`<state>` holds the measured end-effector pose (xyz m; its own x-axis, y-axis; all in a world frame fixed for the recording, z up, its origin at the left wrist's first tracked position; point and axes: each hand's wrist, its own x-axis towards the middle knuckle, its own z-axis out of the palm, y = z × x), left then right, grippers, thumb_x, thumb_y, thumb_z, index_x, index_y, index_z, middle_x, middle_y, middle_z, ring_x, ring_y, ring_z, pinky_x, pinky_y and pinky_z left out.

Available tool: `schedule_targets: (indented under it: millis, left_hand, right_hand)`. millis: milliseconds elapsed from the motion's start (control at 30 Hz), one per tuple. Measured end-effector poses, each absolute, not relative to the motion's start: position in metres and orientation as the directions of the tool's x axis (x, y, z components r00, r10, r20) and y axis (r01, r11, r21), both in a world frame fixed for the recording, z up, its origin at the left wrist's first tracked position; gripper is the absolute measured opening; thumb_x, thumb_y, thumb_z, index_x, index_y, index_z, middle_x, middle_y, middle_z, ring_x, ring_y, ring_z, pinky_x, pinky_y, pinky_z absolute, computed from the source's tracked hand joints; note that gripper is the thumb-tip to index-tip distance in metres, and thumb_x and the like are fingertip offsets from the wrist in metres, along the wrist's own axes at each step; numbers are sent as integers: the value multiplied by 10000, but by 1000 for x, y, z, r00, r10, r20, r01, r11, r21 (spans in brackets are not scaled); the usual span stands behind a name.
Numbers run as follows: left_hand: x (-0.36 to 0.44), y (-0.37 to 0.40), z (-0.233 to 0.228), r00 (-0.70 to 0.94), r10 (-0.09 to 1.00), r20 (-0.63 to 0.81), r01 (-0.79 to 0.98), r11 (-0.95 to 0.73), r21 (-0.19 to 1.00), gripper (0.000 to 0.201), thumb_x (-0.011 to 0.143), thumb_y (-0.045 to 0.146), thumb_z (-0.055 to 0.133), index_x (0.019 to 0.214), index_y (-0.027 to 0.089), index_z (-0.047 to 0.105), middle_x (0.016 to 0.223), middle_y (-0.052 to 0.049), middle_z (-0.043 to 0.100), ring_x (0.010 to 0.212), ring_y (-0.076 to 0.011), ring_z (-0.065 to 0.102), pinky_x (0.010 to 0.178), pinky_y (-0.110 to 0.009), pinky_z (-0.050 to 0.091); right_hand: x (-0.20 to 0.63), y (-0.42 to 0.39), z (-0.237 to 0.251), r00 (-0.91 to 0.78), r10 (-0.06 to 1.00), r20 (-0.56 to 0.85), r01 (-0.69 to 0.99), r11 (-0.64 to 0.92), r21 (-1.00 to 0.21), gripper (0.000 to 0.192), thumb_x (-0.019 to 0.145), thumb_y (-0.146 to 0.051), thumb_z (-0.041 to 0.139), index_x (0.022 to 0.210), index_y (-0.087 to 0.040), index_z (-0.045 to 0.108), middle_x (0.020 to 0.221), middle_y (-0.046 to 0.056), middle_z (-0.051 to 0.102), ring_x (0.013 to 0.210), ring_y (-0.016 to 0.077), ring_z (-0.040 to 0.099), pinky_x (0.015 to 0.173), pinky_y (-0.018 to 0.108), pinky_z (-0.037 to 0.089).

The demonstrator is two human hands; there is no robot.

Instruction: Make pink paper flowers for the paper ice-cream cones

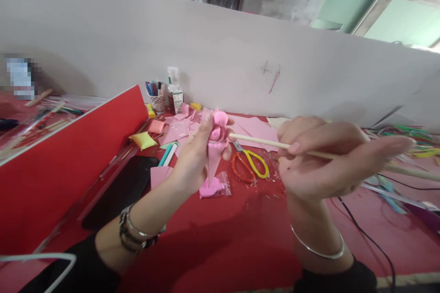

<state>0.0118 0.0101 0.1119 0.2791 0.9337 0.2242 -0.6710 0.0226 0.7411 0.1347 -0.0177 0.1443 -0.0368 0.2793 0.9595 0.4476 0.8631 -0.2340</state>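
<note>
My left hand point(197, 151) is wrapped round a pink paper cone point(215, 158), holding it upright with the point down. Rolled pink paper and a soft pink ball point(220, 118) show at its top. Between thumb and fingers of my right hand point(319, 155) is a thin pale wooden stick point(257, 140). The stick's far tip reaches the side of the cone's top; whether it touches I cannot tell. Below the cone lies a small clear bag of pink clay point(213, 187). Scissors point(250, 165) with orange and yellow handles lie between my hands.
Pink paper sheets point(254, 129) spread along the white partition point(220, 50). A patterned cup of pens point(158, 102) and a bottle point(175, 94) stand at the back. A black phone-like slab point(120, 192) lies left, beside a red divider point(75, 165). A black cable point(367, 238) runs at right.
</note>
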Motion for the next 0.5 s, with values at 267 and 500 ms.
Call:
schedule_targets:
  millis: [267,500]
  left_hand:
    - [8,6,123,377,916,141,-721,194,666,212,731,365,549,656,173,497,547,53,423,392,-31,354,349,-145,295]
    - [5,8,121,341,919,195,-721,123,681,94,690,171,527,619,148,469,580,55,423,408,-5,357,402,-126,344]
  right_hand:
    - [134,-14,135,138,203,970,410,880,-242,529,886,-411,203,459,-201,434,396,-23,372,366,102,452,383,256,385]
    - [135,-12,139,128,100,987,388,911,-143,498,899,-334,218,483,-192,451,403,-31,396,332,80,423,350,234,366]
